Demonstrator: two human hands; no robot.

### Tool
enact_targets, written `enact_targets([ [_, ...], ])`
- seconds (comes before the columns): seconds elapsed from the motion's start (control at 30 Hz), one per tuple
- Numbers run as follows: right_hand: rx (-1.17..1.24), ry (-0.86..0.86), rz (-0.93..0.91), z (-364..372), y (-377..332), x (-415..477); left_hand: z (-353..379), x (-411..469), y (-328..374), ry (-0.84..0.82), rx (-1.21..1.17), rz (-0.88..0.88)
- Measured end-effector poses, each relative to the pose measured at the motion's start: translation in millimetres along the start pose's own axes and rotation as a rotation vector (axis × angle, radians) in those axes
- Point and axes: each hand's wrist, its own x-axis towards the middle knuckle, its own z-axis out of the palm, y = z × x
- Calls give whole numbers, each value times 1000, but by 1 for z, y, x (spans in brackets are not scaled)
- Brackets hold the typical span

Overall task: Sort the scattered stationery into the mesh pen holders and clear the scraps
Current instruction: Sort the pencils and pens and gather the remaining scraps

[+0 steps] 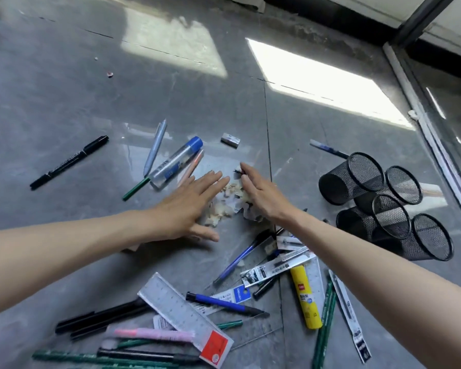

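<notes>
The scraps (228,201), pencil shavings and crumpled paper, lie heaped on the floor (91,107) between your fingers. They look feather-light, loose and crumbly, so pinching would likely scatter them. Scoop from both sides at the base instead. Your left hand (189,206) and right hand (261,195) flank the pile, fingers straight and close together, gripping nothing. The mesh pen holders (383,203) cluster well beyond your right fingers.

Grey tiled floor (64,102), sunlit patches (317,83), metal door track (423,123) along the right.
</notes>
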Motion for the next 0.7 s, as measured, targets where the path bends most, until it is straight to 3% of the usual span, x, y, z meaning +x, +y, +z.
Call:
enact_targets([
  [0.13,-75,-24,-130,22,-2,-21,-1,-19,-15,3,181,109],
  [0.23,-103,131,-95,23,8,-29,3,-13,-12,50,216,106],
  [0.3,-39,222,45,17,18,-35,6,-1,-5,105,237,75],
  [0.4,53,186,198,14,23,-48,12,15,6,155,210,28],
  [0.7,463,181,90,45,-17,-54,27,34,23,54,-3,-90],
])
